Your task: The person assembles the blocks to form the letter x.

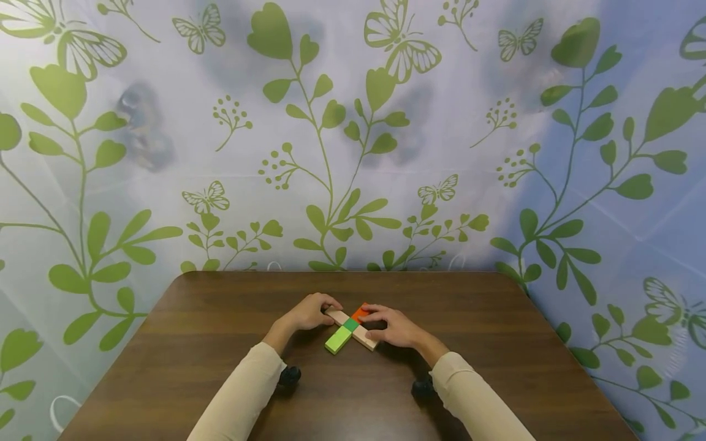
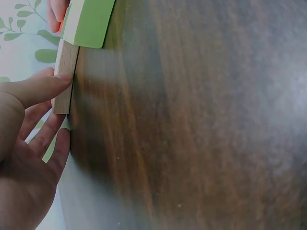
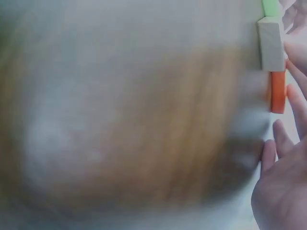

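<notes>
Flat blocks form a cross on the table: a dark green square in the middle, a light green block, an orange block and two pale wooden blocks. My left hand pinches the far-left wooden block, thumb on its near side and fingers behind it. The right hand has fairly straight fingertips touching the orange block and its thumb against the near-right wooden block. In the right wrist view, the orange block is seen side-on beside the fingers.
Dark brown wood-grain table lies beneath everything. Behind it hangs a pale curtain printed with green leaves and butterflies. Dark wrist devices sit under both cream sleeves.
</notes>
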The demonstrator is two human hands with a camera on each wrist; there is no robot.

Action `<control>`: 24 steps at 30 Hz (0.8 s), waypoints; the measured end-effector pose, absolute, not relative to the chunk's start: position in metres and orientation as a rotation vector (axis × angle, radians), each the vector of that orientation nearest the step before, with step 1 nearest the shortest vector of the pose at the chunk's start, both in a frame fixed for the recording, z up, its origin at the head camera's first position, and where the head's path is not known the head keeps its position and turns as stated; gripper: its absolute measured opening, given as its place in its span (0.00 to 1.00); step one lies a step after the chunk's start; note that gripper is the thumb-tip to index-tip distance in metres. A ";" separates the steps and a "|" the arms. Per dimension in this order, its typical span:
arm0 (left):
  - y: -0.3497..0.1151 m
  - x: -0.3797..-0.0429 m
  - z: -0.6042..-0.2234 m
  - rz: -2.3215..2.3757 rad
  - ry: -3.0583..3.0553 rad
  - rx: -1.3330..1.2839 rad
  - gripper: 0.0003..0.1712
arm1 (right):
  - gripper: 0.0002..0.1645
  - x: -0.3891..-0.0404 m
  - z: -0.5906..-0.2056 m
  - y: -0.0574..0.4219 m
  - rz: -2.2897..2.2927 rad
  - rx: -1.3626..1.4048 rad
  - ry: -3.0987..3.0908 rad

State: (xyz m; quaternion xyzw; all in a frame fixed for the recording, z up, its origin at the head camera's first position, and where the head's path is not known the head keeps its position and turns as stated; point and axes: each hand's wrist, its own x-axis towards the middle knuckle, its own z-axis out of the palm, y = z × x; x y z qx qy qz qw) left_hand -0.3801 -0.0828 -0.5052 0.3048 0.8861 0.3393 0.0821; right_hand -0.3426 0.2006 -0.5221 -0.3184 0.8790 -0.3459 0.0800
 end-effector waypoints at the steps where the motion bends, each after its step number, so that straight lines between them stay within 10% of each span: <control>1: -0.083 -0.380 -0.505 1.016 2.650 0.915 0.19 | 0.26 -0.343 -0.521 0.200 -1.024 -0.952 2.635; 24: -0.160 -0.364 -0.462 1.076 3.033 0.656 0.43 | 0.25 -0.354 -0.460 0.235 -0.927 -0.892 2.879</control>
